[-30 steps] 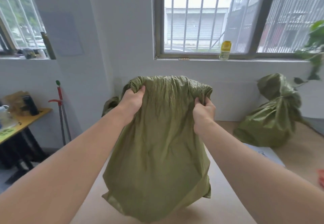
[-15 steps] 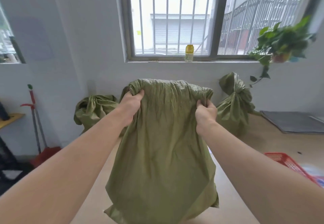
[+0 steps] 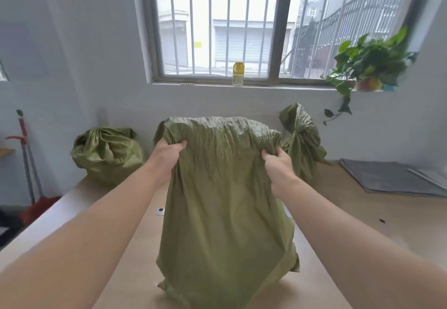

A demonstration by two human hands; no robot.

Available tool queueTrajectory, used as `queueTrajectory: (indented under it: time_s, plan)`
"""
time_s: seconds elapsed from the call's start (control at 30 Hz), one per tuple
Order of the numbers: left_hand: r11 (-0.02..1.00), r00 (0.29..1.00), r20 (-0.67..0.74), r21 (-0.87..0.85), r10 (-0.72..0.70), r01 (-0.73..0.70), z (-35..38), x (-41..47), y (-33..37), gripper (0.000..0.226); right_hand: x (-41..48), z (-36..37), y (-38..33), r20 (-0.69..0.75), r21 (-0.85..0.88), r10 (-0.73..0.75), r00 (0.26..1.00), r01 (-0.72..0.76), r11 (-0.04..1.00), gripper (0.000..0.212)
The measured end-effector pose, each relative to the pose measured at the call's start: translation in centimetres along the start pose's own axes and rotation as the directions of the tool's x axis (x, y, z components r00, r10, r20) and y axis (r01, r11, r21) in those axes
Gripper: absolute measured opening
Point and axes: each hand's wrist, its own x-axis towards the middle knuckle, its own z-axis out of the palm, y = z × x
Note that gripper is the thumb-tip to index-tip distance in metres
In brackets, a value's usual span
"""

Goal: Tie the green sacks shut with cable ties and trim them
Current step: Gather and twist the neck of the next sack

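A green woven sack hangs in front of me over the wooden table, its bottom near the tabletop. My left hand grips the bunched top edge on the left side. On the right side my right hand grips the same edge. The sack's mouth is gathered between my hands. Two other green sacks stand at the back of the table: one at the left and one at the right, its neck cinched. No cable tie or cutter shows.
A small white round object lies on the table left of the sack. A grey mat lies at the right. A mop and red dustpan stand by the left wall. On the windowsill are a bottle and a potted plant.
My view has swung to the right, bringing the window, plant and both back sacks into sight. My hands keep the same grip on the sack's top.
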Motion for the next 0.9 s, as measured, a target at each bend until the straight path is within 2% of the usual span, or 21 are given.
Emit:
queueTrajectory:
  time_s: [0.13, 0.23, 0.33, 0.4, 0.47, 0.53, 0.6, 0.63, 0.67, 0.73, 0.77, 0.87, 0.9]
  plan:
    - [0.994, 0.992, 0.079, -0.041, -0.094, 0.097, 0.5, 0.8, -1.9, 0.026, 3.2, -3.3, 3.3, 0.032, -0.035, 0.095, 0.995, -0.094, 0.995, 0.056]
    - [0.973, 0.976, 0.162, -0.155, -0.145, 0.170, 0.9, 1.6, -1.5, 0.045, 4.6, -5.2, 3.2, -0.035, -0.113, 0.108, 0.994, -0.111, 0.987, 0.059]
    - [0.981, 0.968, 0.192, -0.073, -0.161, 0.178, 1.0, 2.6, -1.1, 0.070, 1.7, -4.3, -0.9, -0.046, -0.119, 0.127, 0.991, -0.131, 0.984, 0.109]
    - [0.986, 0.970, 0.208, -0.084, -0.123, 0.143, 1.3, 2.7, -1.1, 0.054, 1.6, -3.7, -1.6, -0.009, -0.169, 0.173, 0.985, -0.172, 0.970, 0.118]
    - [0.985, 0.978, 0.205, -0.158, -0.043, 0.077, 1.6, 3.0, -0.8, 0.024, 1.8, -3.0, -1.6, -0.004, -0.232, 0.205, 0.979, -0.200, 0.952, 0.113]
    - [0.981, 0.967, 0.253, -0.190, 0.023, 0.027, 1.7, 3.1, -0.2, 0.022, 2.7, -2.4, -0.9, 0.004, -0.269, 0.258, 0.966, -0.247, 0.931, 0.100]
    - [0.987, 0.958, 0.281, -0.161, 0.063, -0.017, 1.9, 3.1, 0.7, 0.034, 3.1, -1.9, -0.5, 0.022, -0.277, 0.278, 0.960, -0.262, 0.925, 0.062]
    - [0.988, 0.957, 0.279, -0.146, 0.080, -0.040, 1.9, 3.2, 1.1, 0.037, 3.3, -1.7, -0.5, 0.034, -0.251, 0.256, 0.966, -0.239, 0.938, 0.039]
    - [0.990, 0.959, 0.266, -0.121, 0.099, -0.068, 1.9, 3.2, 1.6, 0.038, 3.4, -1.6, -0.9, 0.039, -0.200, 0.208, 0.977, -0.196, 0.960, 0.026]
    - [0.984, 0.959, 0.232, -0.115, 0.163, -0.139, 1.7, 3.4, 2.7, 0.040, 4.1, -1.9, -1.8, 0.021, -0.022, 0.050, 0.999, -0.049, 0.999, 0.037]
    - [0.972, 0.960, 0.196, -0.168, 0.198, -0.166, 1.5, 3.7, 3.2, 0.041, 4.3, -2.1, -2.5, -0.014, 0.067, -0.033, 0.999, 0.034, 0.997, 0.044]
    - [0.852, 0.979, 0.099, -0.513, 0.177, -0.102, -0.5, 5.2, 3.8, 0.049, 4.1, -3.4, -4.0, -0.146, 0.305, -0.121, 0.982, 0.161, 0.939, 0.050]
    - [0.831, 0.979, 0.117, -0.551, 0.166, -0.075, -1.2, 5.4, 3.7, 0.051, 3.6, -3.8, -4.0, -0.153, 0.344, -0.113, 0.982, 0.160, 0.925, 0.050]
